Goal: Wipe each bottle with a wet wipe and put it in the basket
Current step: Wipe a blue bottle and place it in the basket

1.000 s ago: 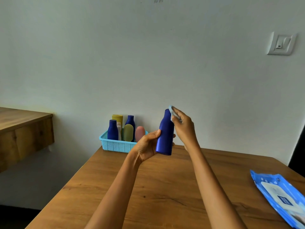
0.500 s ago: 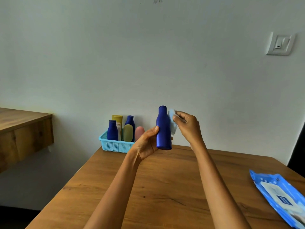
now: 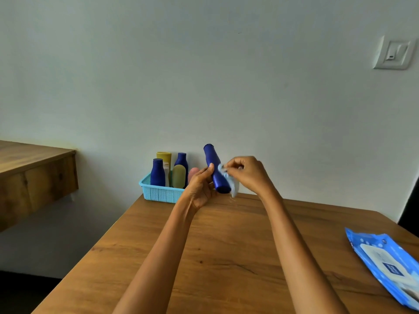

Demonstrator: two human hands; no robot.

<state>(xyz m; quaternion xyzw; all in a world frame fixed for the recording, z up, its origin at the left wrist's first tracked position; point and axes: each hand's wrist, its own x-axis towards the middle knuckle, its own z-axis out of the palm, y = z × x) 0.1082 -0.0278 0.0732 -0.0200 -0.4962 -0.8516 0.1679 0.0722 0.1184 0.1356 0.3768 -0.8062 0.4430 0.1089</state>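
Head view shows left hand (image 3: 199,189) gripping the tilted dark-blue plastic bottle (image 3: 216,169) mid-body, right hand (image 3: 247,173) pinching a limp white wet wipe (image 3: 229,180); probably light, slippery when wet.

A: Where does the basket (image 3: 158,193) sit?

B: On the table (image 3: 226,257), far edge at eleven o'clock, against the wall (image 3: 204,75), with several bottles (image 3: 157,172) standing in it.

A: And the hands?

B: Above the table at twelve. The left hand (image 3: 199,189) holds a tilted bottle (image 3: 215,169) just right of the basket; the right hand (image 3: 247,173) presses a wipe (image 3: 229,181) on that bottle's right side.

A: Anything else?

B: A wipe pack (image 3: 385,266) lies at three o'clock, a wall switch (image 3: 393,53) at two, and a shelf (image 3: 31,168) at nine.
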